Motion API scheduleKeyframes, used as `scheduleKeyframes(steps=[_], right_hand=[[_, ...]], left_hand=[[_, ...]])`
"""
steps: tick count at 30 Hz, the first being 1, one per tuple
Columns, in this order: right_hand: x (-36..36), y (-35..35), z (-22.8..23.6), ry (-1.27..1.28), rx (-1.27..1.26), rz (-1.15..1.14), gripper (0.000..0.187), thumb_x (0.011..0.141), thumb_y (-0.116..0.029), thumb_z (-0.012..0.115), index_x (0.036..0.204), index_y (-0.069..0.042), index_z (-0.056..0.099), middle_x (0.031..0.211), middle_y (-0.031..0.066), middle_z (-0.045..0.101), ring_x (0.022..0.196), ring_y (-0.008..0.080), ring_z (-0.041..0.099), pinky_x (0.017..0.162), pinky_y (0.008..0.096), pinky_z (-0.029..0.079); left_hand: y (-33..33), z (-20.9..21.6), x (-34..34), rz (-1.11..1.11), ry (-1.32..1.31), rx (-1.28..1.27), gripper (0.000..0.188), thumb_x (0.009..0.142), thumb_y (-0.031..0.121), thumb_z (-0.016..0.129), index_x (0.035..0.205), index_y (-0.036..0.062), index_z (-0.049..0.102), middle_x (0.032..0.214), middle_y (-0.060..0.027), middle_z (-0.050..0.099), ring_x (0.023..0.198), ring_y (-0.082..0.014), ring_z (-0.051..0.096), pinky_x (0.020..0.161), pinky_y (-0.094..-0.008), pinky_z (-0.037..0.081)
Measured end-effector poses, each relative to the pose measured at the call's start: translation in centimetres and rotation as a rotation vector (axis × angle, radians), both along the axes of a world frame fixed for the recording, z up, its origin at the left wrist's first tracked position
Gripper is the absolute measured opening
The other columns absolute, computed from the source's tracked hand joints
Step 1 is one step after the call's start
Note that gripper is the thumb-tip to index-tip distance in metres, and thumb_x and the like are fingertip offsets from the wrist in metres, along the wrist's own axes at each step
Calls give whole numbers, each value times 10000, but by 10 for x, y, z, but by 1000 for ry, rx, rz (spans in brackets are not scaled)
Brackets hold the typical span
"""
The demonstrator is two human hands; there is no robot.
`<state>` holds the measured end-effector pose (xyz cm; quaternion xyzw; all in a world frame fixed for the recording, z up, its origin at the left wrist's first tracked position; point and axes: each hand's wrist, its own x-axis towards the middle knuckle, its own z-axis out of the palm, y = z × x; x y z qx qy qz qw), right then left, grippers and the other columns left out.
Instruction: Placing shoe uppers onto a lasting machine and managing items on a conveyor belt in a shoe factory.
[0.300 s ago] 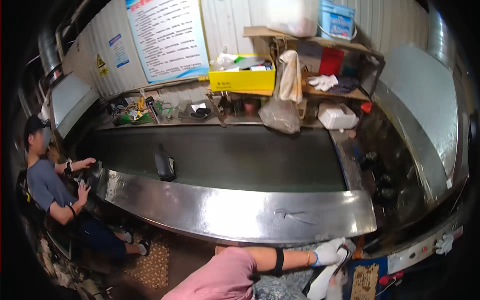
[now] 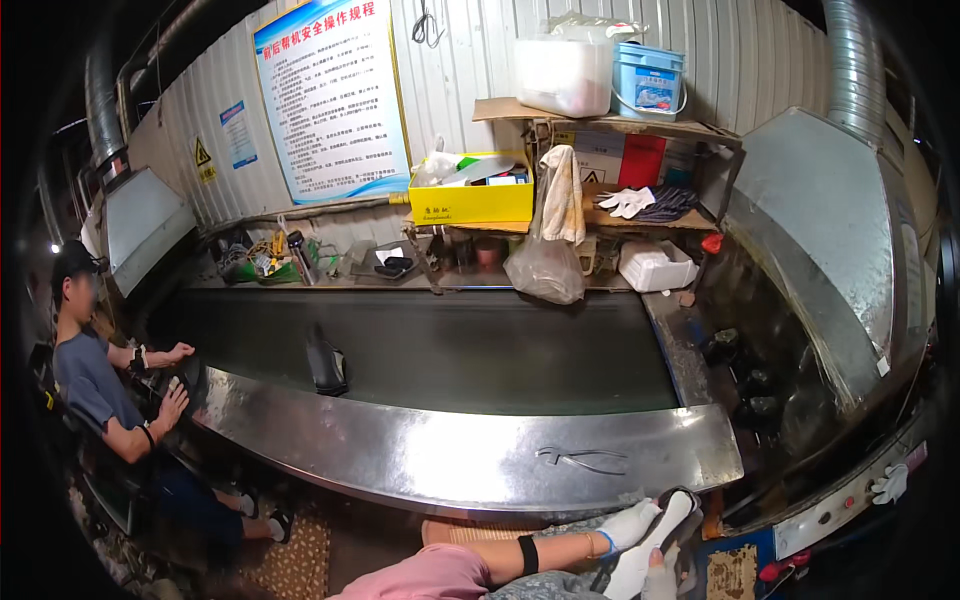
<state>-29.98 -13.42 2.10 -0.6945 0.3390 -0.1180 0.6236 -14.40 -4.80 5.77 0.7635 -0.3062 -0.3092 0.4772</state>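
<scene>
My left arm, in a pink sleeve with a black band, reaches across the bottom of the view. My left hand [image 2: 632,524], in a white glove, is closed around a black-and-white shoe upper [image 2: 636,574]. Its pale underside faces up, and its dark-rimmed end [image 2: 682,501] points toward the metal ledge. At the lower edge my right hand [image 2: 660,580] grips the same piece from the other side, its fingers partly cut off by the frame. A pair of pincers [image 2: 585,461] lies on the shiny metal ledge [image 2: 440,440] just beyond my hands.
A dark conveyor belt [image 2: 480,350] runs behind the ledge, carrying a black shoe upper [image 2: 325,362]. At the left a person [image 2: 110,390] sits by the belt's end. Shelves behind hold a yellow box [image 2: 470,203], a blue bucket [image 2: 648,80] and white gloves [image 2: 627,202]. A control panel [image 2: 840,505] stands at right.
The view has tilted up, so the ledge and belt sit lower. The shoe upper between my hands has turned, showing more of its pale underside. The pincers remain on the ledge.
</scene>
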Motion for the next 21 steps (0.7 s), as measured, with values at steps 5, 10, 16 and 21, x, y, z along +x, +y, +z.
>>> scheduleKeyframes(steps=[5,10,16,21], right_hand=[[18,13,-17,-110,153,-24,611,1035,-371,462,1481,-30,219,1361,156,476,1166,259,536,971,340,455],[18,28,-10,-215,312,-38,846,1002,-500,488,1568,-4,101,1576,214,254,1403,296,343,1132,346,314],[19,34,7,-167,460,-195,838,993,-546,482,1551,3,181,1459,196,437,1221,262,541,1024,347,449],[22,44,14,-270,521,-275,635,1021,-441,506,1493,-60,320,1295,120,545,1124,206,582,943,324,499]], left_hand=[[-4,47,15,0,-549,313,418,978,384,461,874,46,685,731,-208,693,718,-399,702,698,-507,558],[4,74,66,-629,-432,265,487,1022,383,376,1280,33,594,1285,-259,603,1183,-411,585,1020,-426,453],[76,40,33,-408,35,333,618,1041,536,352,1259,21,615,1109,-240,668,1047,-343,646,943,-395,477],[76,45,11,-176,42,471,625,1025,547,320,1152,40,662,1096,-301,649,1132,-476,570,987,-488,445]])
